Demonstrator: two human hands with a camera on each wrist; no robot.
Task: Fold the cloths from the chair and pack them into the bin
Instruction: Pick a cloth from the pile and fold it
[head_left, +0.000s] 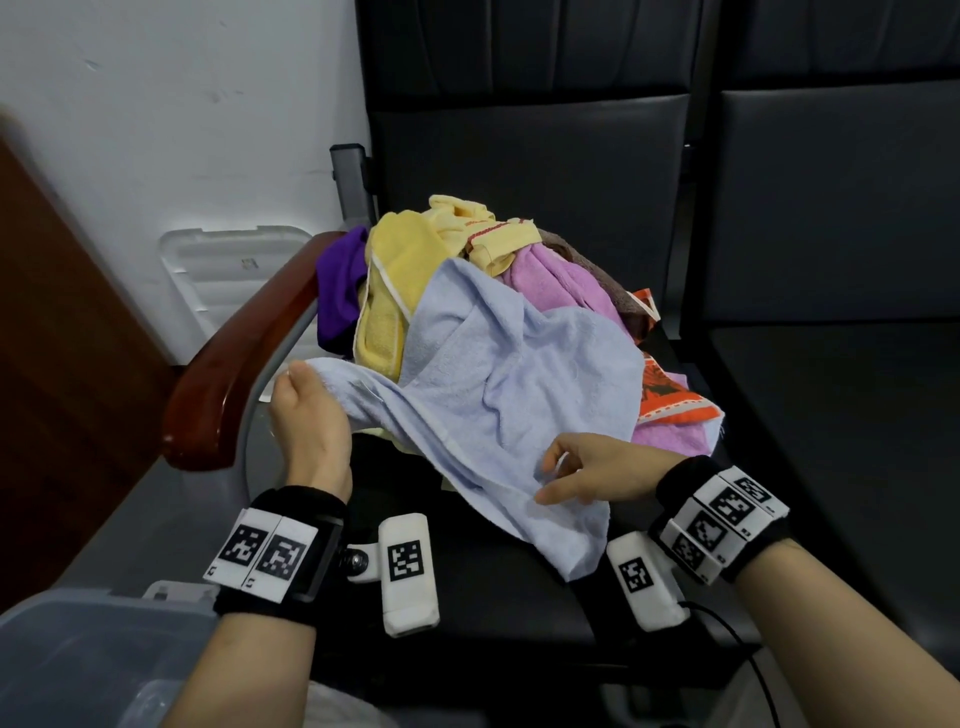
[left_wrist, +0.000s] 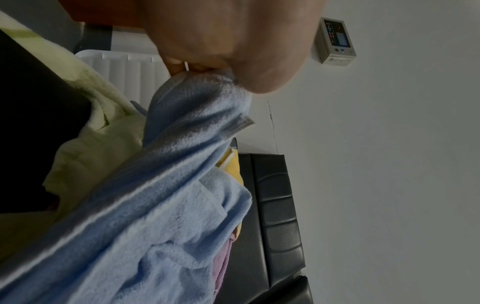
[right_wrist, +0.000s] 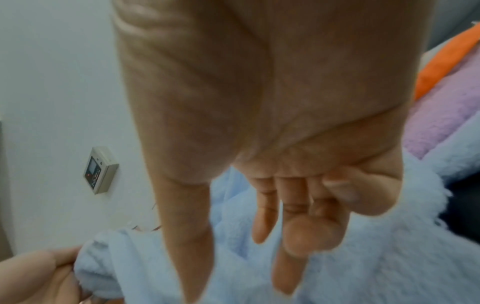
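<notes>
- On the black padded chair seat (head_left: 519, 597), a light blue terry cloth (head_left: 519, 374) lies draped over the front of a heap of cloths, one corner raised toward the left.
- Left hand (head_left: 311, 426): fingers and thumb curled, pinching that raised corner of the light blue terry cloth (left_wrist: 182, 164); the left wrist view shows the corner bunched at the fingertips.
- Right hand (head_left: 592, 475): fingers loosely extended and spread over the cloth's lower edge; the right wrist view shows the fingers (right_wrist: 293, 236) relaxed above the blue pile, closed round nothing.
- Heap behind the blue cloth: a yellow towel (head_left: 395, 291), a dark purple cloth (head_left: 340, 291), a lilac towel (head_left: 556, 283), an orange patterned cloth (head_left: 670, 400), and a pale green cloth (left_wrist: 85, 133) underneath.
- Beside the seat, a reddish-brown wooden armrest (head_left: 244, 364).
- At lower left, a translucent grey plastic bin (head_left: 78, 660); a white ribbed plastic lid (head_left: 228, 275) leans against the white wall (head_left: 208, 104).
- Both wrists carry black bands with printed square markers.
</notes>
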